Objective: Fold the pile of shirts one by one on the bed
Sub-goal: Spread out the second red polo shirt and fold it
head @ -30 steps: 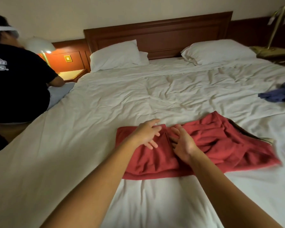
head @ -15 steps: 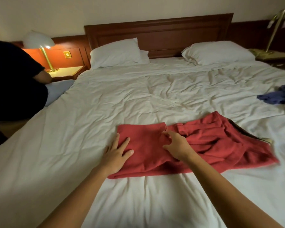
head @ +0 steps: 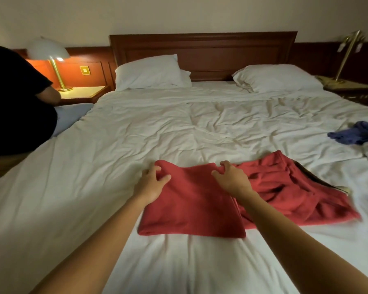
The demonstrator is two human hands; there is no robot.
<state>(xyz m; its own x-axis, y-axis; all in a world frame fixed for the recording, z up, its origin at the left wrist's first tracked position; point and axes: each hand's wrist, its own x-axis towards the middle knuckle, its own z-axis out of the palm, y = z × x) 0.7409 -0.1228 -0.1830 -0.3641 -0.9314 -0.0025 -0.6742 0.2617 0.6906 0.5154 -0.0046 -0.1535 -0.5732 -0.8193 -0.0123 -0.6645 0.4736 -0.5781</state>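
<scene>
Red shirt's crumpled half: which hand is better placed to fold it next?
Probably the right hand: it grips the far edge of the red shirt beside its crumpled half; the left hand holds the opposite corner.

The bed [head: 136, 134] offers open passage across its middle and down its left edge, bare wrinkled cover running up to the left pillow [head: 149, 73] and right pillow [head: 278, 78] against the headboard [head: 202, 49]. The red shirt [head: 191, 209] takes up the near middle and spreads toward the right edge; the strip along the near edge in front of it is bare. A blue garment [head: 357, 135] lies at the right edge, apart from the shirt, with cover between the 2. A person in black [head: 15, 102] crowds the far left edge beside a lamp [head: 51, 56].
</scene>
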